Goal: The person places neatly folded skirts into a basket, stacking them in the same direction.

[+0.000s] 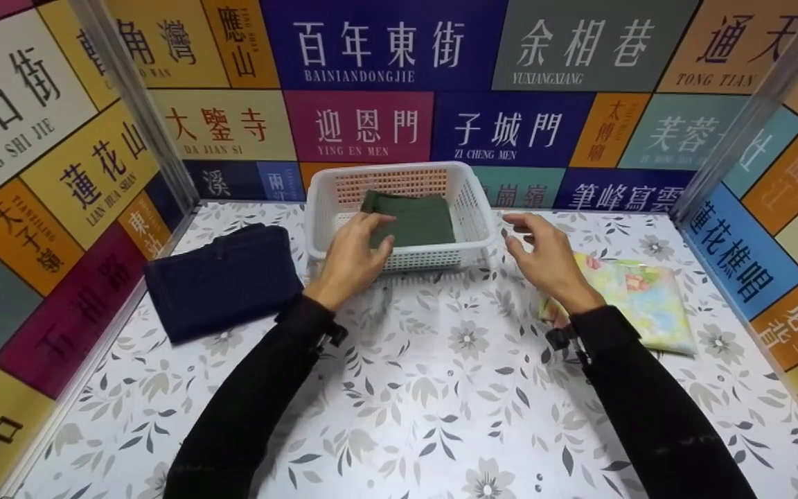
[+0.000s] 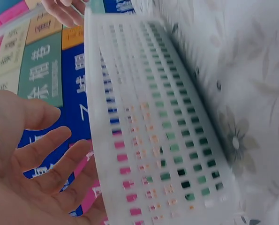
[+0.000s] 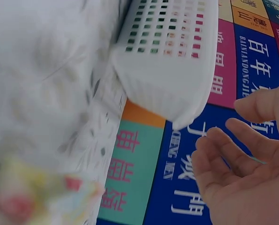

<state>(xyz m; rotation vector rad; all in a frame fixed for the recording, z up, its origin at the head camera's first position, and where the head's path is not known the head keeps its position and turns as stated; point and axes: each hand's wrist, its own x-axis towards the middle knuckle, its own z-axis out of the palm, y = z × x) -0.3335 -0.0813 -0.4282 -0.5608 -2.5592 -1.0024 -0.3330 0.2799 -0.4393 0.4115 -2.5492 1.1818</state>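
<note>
A white plastic basket (image 1: 472,201) with perforated sides stands at the back of the table. Inside it lies a folded dark green cloth (image 1: 420,218). My left hand (image 1: 357,256) is over the basket's front left part, fingers loosely bent and thumb apart; in the left wrist view the hand (image 2: 41,164) appears beside the rim with nothing in its grasp. Just off the basket's right end hovers my right hand (image 1: 544,256), empty, its fingers slightly bent. Behind that wrist lies a folded yellow floral cloth (image 1: 648,305), partly hidden by the hand and sleeve.
To the left of the basket sits a folded navy cloth (image 1: 226,281). The table (image 1: 406,416) has a white leaf-and-flower covering. Panels with coloured street-name signs (image 1: 378,45) wall in the back and both sides, joined by clear corner strips.
</note>
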